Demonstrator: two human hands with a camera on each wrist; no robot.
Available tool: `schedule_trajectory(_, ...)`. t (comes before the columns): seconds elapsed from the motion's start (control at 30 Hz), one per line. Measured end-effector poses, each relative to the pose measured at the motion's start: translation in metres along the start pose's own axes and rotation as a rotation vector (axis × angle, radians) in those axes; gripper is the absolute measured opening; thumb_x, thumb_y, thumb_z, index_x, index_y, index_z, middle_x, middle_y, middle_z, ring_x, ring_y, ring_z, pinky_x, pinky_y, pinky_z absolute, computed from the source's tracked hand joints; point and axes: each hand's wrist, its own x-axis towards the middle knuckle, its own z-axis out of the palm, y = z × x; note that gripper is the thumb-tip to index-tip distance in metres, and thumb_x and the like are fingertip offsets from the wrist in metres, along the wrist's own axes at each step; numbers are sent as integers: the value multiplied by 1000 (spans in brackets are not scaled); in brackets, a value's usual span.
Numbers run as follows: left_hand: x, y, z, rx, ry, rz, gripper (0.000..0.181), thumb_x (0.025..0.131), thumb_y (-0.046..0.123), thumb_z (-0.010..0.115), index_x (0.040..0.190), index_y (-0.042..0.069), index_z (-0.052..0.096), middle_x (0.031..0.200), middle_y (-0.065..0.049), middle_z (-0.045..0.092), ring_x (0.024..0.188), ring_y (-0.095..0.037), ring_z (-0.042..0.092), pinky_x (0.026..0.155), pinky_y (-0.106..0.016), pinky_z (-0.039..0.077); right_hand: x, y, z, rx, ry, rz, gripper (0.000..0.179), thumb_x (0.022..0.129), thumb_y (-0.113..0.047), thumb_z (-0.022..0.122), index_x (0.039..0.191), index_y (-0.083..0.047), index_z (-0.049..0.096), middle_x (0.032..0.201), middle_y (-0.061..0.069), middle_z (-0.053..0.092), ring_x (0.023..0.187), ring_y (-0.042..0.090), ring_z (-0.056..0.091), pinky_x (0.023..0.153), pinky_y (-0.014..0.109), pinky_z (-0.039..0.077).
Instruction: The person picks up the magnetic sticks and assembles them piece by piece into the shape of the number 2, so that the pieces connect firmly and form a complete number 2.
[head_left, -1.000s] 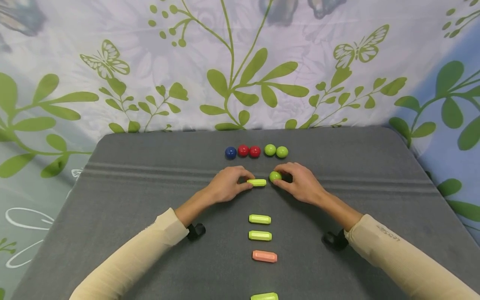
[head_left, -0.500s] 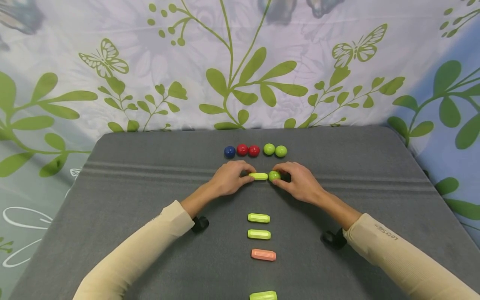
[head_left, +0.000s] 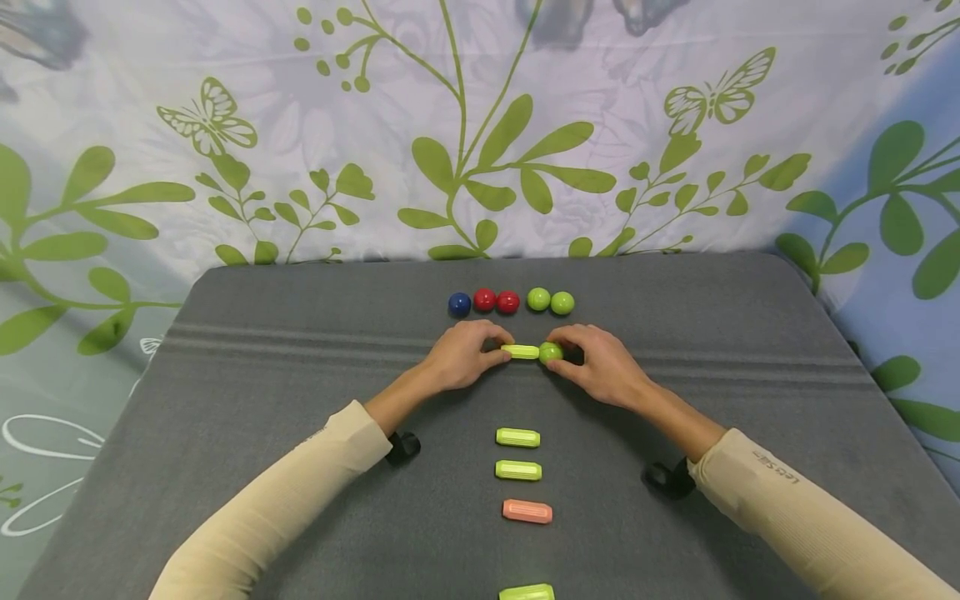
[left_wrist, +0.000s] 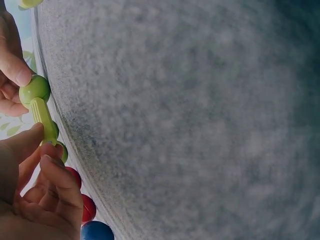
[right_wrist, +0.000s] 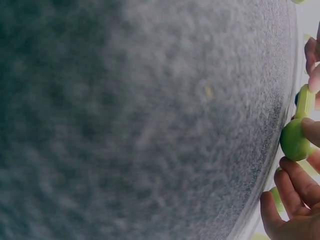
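My left hand (head_left: 463,357) pinches the left end of a yellow-green ridged rod (head_left: 522,352) between thumb and fingers. Its right end meets a green ball (head_left: 550,353), which my right hand (head_left: 596,362) holds between thumb and fingertips. In the left wrist view the rod (left_wrist: 44,120) and the ball (left_wrist: 35,90) stand end to end, with fingers at either side. From the right wrist, the ball (right_wrist: 294,141) shows large, with the thumb on it and the rod (right_wrist: 303,102) reaching up toward the left hand's fingertips.
Behind the hands lie a blue ball (head_left: 460,303), two red balls (head_left: 497,301) and two green balls (head_left: 551,301) in a row. Nearer me on the grey table (head_left: 300,483) are yellow-green rods (head_left: 517,470) and an orange rod (head_left: 527,511). A patterned cloth (head_left: 375,125) hangs behind the table.
My left hand has moved the rod slightly away from me and to the right, bringing its end against the green ball. The right hand has stayed almost still.
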Motion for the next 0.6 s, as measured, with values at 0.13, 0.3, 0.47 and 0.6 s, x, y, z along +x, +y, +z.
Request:
schedule_trajectory(0.13,-1,0,-1,-7,5,-2,19,95,20,69,111,11,73,105,-2,69,97,-16,62,85,-37,49,1,-1,0,-6,-6,7,26,88,-16,77,112,-7,69,106,6,67,97,24,60,85,47,47)
schedule_trajectory(0.3,-2,-1,-1,-12,9,-8,19,94,20,70,111,10,73,104,-2,68,97,-17,62,85,-37,49,1,-1,0,-9,-12,14,27,88,-16,77,112,-7,69,106,6,67,97,24,61,85,47,47)
schedule_trajectory(0.47,-3,-1,-1,-22,13,-20,19,94,19,70,111,10,73,103,-1,68,93,-16,61,83,-36,49,1,-1,-1,-5,-12,16,26,88,-16,77,111,-7,69,106,6,67,97,24,61,85,48,47)
schedule_trajectory(0.6,-3,-1,-1,-35,14,-29,19,94,18,70,111,10,72,103,-1,68,89,-15,60,80,-34,49,1,0,-1,1,-14,14,25,88,-16,77,111,-8,69,105,5,67,96,24,61,85,47,47)
